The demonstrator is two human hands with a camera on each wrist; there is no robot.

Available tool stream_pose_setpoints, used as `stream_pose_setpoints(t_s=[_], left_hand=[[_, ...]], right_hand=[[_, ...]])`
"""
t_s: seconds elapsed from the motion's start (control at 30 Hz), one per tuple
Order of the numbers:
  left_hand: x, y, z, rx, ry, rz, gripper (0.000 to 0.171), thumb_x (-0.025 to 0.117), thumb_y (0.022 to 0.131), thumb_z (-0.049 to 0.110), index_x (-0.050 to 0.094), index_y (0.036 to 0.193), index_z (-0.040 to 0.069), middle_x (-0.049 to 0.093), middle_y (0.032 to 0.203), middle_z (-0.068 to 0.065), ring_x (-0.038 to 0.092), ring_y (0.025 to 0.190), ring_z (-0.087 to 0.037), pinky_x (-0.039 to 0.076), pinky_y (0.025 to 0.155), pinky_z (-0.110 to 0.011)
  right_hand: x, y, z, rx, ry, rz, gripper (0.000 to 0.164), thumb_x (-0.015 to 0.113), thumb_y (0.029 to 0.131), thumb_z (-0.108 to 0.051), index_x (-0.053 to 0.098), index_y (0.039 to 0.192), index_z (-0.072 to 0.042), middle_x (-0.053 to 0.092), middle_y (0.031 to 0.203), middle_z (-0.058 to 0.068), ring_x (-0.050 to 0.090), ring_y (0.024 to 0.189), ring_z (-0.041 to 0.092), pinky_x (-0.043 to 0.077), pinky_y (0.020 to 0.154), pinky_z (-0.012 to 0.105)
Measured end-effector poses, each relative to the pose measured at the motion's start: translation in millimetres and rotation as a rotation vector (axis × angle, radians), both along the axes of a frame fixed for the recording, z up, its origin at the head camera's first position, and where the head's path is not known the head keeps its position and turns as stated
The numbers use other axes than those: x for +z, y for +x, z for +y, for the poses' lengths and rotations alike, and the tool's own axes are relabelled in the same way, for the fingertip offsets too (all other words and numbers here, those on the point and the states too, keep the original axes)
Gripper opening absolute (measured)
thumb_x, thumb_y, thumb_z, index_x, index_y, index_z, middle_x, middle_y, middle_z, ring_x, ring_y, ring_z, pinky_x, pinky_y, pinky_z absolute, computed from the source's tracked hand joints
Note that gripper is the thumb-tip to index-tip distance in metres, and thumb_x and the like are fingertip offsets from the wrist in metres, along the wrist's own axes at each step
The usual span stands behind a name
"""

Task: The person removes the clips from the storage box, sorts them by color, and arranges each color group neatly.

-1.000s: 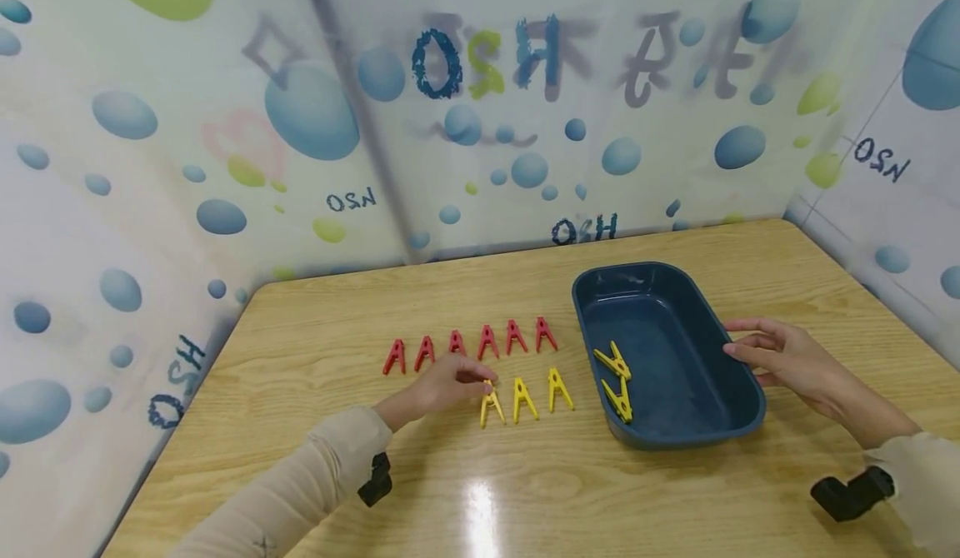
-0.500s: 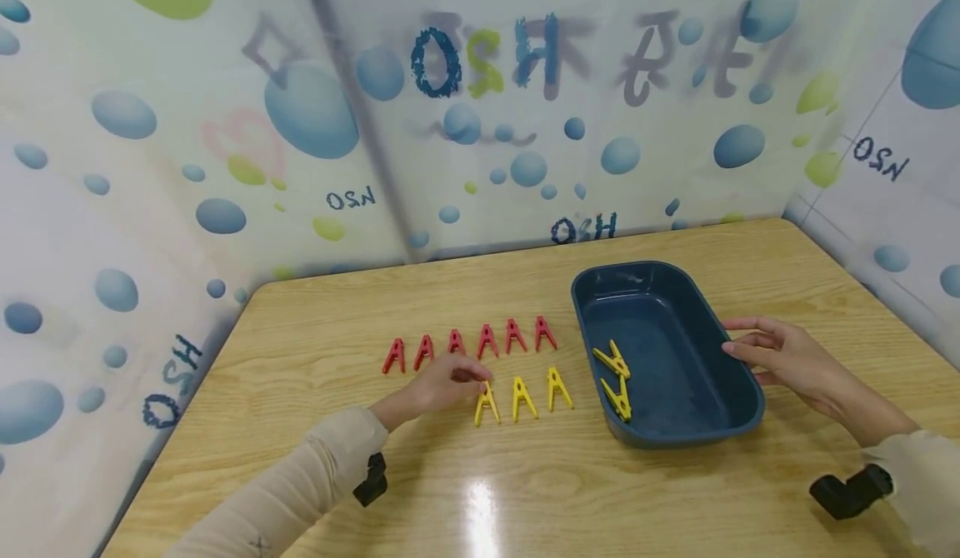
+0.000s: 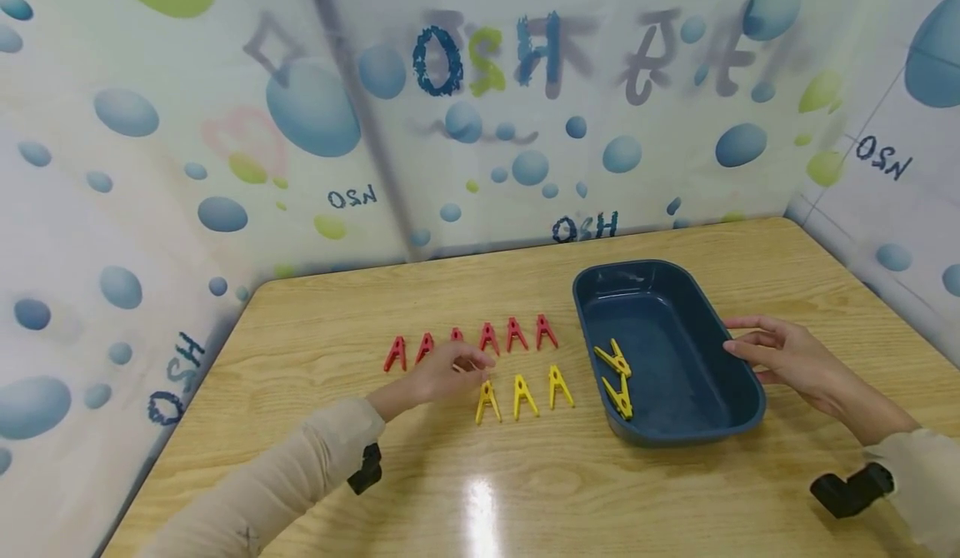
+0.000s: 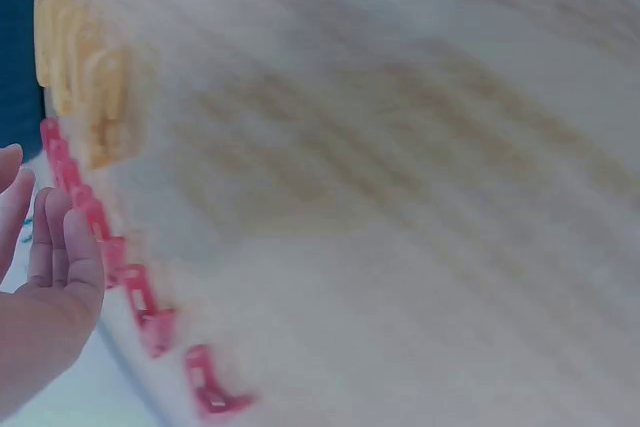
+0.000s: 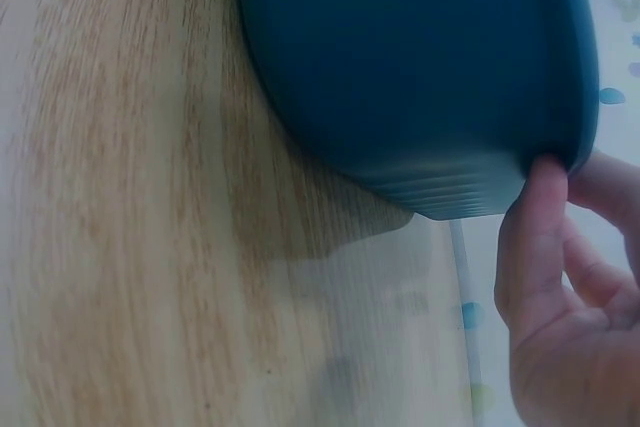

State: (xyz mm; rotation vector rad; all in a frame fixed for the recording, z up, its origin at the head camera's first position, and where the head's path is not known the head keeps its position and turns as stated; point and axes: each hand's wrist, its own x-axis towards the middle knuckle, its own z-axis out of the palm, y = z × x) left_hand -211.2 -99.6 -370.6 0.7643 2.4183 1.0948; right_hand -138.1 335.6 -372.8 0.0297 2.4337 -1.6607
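Observation:
In the head view my left hand hovers with its fingers apart, fingertips right at the top of the leftmost yellow clothespin. Two more yellow clothespins stand to its right in the same row. Behind them runs a row of several red clothespins, partly hidden by that hand. My right hand pinches the right rim of a dark blue plastic basin between thumb and fingers; the right wrist view shows the thumb against the rim. Two yellow clothespins lie inside the basin along its left wall.
Everything stands on a light wooden table. A bubble-patterned curtain hangs behind its far edge and along both sides. Black straps with camera mounts sit on both wrists.
The left fingers, earlier pinching the leftmost yellow clothespin, have let it go and spread apart. That clothespin has moved slightly left over the second. The right hand and basin stay put.

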Motion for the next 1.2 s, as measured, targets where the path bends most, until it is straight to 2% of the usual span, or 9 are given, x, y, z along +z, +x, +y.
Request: stream_pose_setpoints(t_s=[0.2,0.5,0.73,0.97,1.0,1.2], left_hand=[[19.9,-0.2,21,-0.091,-0.042,0.059,0.021,0.058,0.086,0.012,0.062,0.104,0.002,0.061,0.094,-0.003,0.057,0.084,-0.015,0.046,0.074,-0.027],[44.6,3.2,69,-0.276,-0.026,0.074,0.021,0.059,0.086,0.012,0.062,0.105,0.004,0.059,0.103,-0.008,0.056,0.085,-0.01,0.045,0.073,-0.02],[61.3,4.3,108,-0.349,-0.011,0.114,0.021,0.058,0.086,0.012,0.061,0.106,0.006,0.058,0.105,-0.006,0.055,0.086,-0.006,0.044,0.074,-0.016],[64.0,-5.6,136,-0.406,-0.036,0.184,0.025,0.057,0.087,0.011,0.059,0.11,0.003,0.055,0.11,-0.007,0.055,0.089,-0.011,0.041,0.077,-0.014],[56.9,-12.0,141,-0.415,-0.055,0.202,0.026,0.058,0.087,0.014,0.059,0.111,0.006,0.055,0.111,-0.005,0.054,0.09,-0.01,0.041,0.077,-0.015],[44.9,-27.1,161,-0.46,-0.159,0.194,0.032,0.06,0.086,0.019,0.057,0.115,0.008,0.054,0.115,-0.003,0.052,0.099,-0.012,0.039,0.082,-0.016]], right_hand=[[-0.7,0.3,1,0.001,-0.007,0.002,0.025,0.056,0.088,-0.024,0.047,0.112,-0.027,0.058,0.09,-0.007,0.057,0.078,0.009,0.05,0.064,0.031],[-0.4,-0.5,1,0.004,0.012,0.0,0.034,0.056,0.088,-0.026,0.045,0.119,-0.018,0.057,0.093,-0.004,0.057,0.08,0.008,0.049,0.065,0.032],[-0.1,-0.5,1,0.003,0.024,-0.004,0.037,0.055,0.088,-0.026,0.043,0.121,-0.014,0.057,0.093,-0.003,0.056,0.08,0.007,0.049,0.065,0.032],[-0.1,-1.1,2,0.009,0.017,0.0,0.036,0.055,0.088,-0.026,0.044,0.121,-0.015,0.057,0.093,-0.004,0.056,0.082,0.006,0.049,0.065,0.032],[0.1,-1.1,2,0.01,0.012,-0.002,0.035,0.055,0.088,-0.026,0.044,0.121,-0.016,0.057,0.093,-0.004,0.056,0.081,0.006,0.049,0.065,0.032],[1.0,-1.0,1,0.009,0.009,-0.005,0.038,0.055,0.089,-0.026,0.043,0.122,-0.014,0.056,0.095,-0.002,0.056,0.082,0.007,0.049,0.066,0.032]])
